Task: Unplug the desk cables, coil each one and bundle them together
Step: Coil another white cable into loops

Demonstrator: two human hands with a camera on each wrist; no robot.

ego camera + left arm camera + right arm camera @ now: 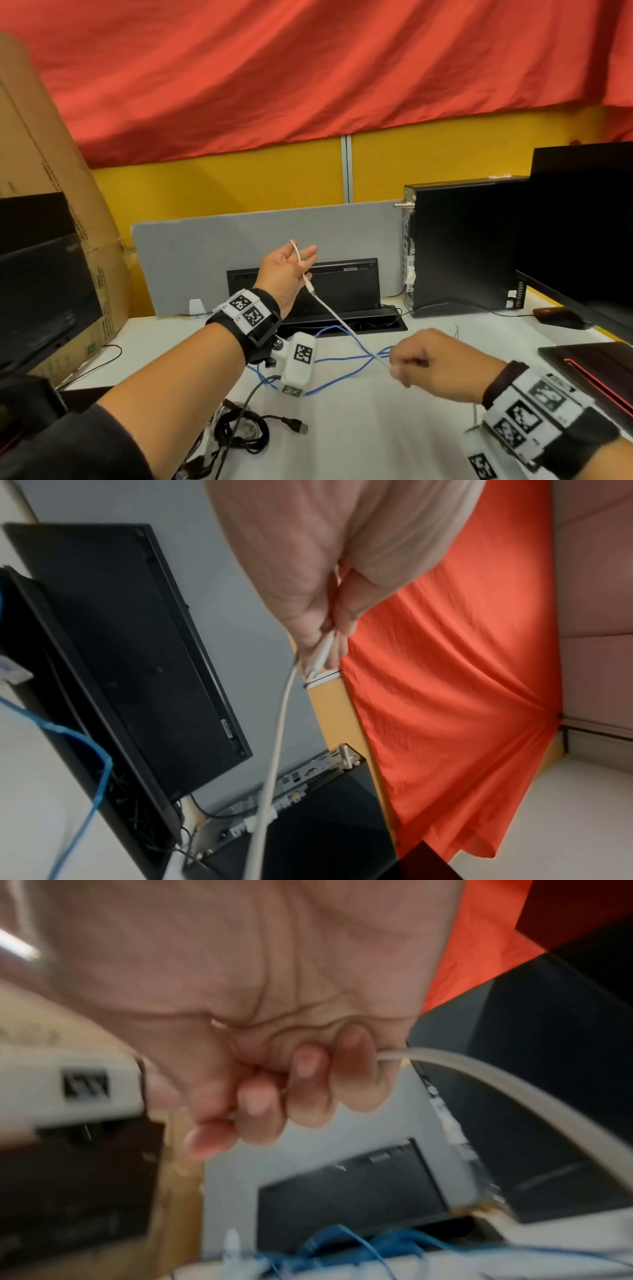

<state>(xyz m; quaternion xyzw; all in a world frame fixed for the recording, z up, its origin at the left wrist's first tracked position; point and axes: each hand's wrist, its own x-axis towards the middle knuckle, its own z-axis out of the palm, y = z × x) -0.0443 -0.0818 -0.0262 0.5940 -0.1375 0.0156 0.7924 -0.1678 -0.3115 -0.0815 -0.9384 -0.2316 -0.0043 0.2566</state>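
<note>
Here, both hands (287, 270) (428, 359) pinching white cable (342, 323)

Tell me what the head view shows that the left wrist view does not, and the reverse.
Only the head view shows the right hand gripping the white cable, the coiled black cable on the desk, and the cardboard box. Only the left wrist view shows the computer's rear ports. Both show the left hand pinching the white cable, and the blue cable.
</note>
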